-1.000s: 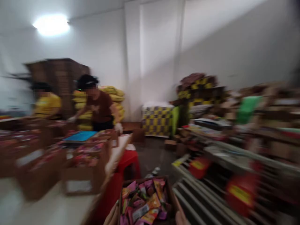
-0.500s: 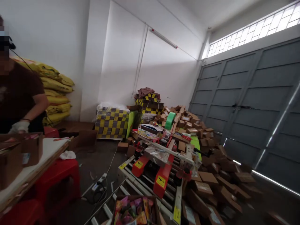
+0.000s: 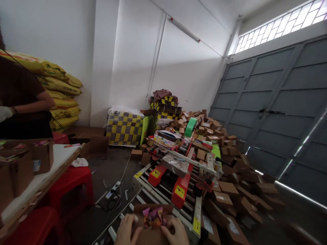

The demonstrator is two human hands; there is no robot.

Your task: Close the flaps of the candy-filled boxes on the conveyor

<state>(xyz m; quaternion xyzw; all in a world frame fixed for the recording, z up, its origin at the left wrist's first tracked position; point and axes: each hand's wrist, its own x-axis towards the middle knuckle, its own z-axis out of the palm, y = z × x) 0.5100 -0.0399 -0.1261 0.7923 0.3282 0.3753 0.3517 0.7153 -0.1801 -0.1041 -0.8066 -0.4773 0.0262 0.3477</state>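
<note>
An open cardboard box (image 3: 150, 237) sits low in the view on the roller conveyor (image 3: 143, 200). Small colourful wrapped packets (image 3: 154, 218) show inside it, partly covered by the near flap. My left hand (image 3: 127, 230) grips the left side of this box, thumb toward the near flap. On the opposite side, my right hand (image 3: 176, 232) has its thumb and curled fingers on the cardboard edge. Just beyond, the taping machine (image 3: 176, 180) has red guards and a green tape roll (image 3: 190, 127) on top.
Cardboard boxes (image 3: 230, 189) are heaped on the right before grey metal doors (image 3: 276, 85). A table (image 3: 63, 153) with packet-filled boxes and red stools (image 3: 74, 183) stand left, beside a person with a gloved hand (image 3: 5, 113). A power strip (image 3: 113, 189) lies on the floor.
Both my hands have come into view at the box, and its near flap now covers part of the packets. The other person's gloved hand has risen away from the table boxes.
</note>
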